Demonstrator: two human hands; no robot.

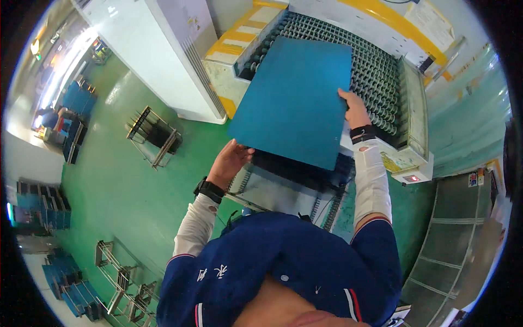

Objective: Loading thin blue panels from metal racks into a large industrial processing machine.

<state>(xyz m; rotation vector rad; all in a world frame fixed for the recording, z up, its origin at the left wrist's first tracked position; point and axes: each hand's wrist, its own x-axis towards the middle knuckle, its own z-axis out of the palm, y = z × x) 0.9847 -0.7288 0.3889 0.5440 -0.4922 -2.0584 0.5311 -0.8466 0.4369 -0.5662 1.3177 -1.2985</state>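
A large flat blue panel point(297, 101) lies tilted across the near part of a roller conveyor point(376, 82). My right hand point(355, 109) grips the panel's right edge, thumb on top and the other fingers hidden beneath. At the near left corner, my left hand point(230, 163) has its fingers curled and pressed to the edge. Below the panel, close to my body, stands a rack point(278, 193) with toothed side rails; the dark area inside it is mostly hidden by the panel.
A tall white cabinet point(158, 60) stands left of the conveyor. On the green floor are a small wheeled rack point(155, 136) and metal frames point(122, 280). Stacks of blue panels point(71, 283) line the far left. A grey partition point(449, 234) is at right. Another person point(50, 119) is far left.
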